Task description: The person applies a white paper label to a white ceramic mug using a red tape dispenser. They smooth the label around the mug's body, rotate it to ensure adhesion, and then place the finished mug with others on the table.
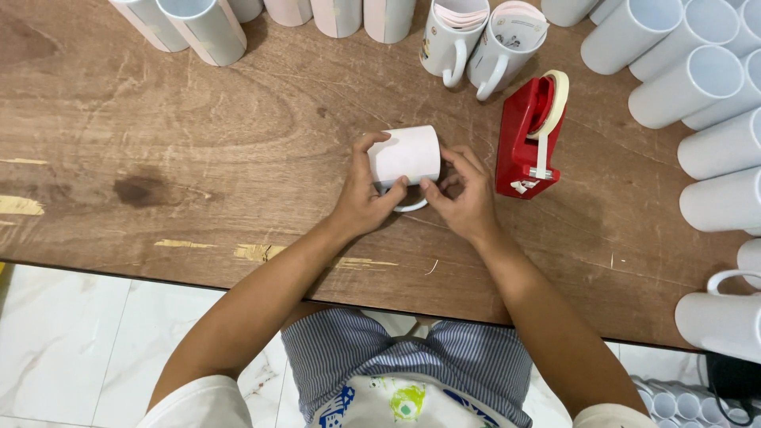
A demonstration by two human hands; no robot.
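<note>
Cupping white mug (404,155), left hand (362,202), right hand (464,198)

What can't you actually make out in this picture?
All head view:
- Mug: far side hidden; left hand and right hand cover most of its handle.
- Two mugs with paper inside: prints too small.
- Tape dispenser: underside unseen.
- White mugs at right: cut by frame edge.

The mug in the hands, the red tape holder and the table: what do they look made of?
The white mug looks like glazed ceramic wrapped in matte paper, judging by its dull sides. The red tape dispenser seems glossy moulded plastic, with shiny highlights. The table looks like wood or wood veneer: grain, scratches and chipped edge patches show.
</note>
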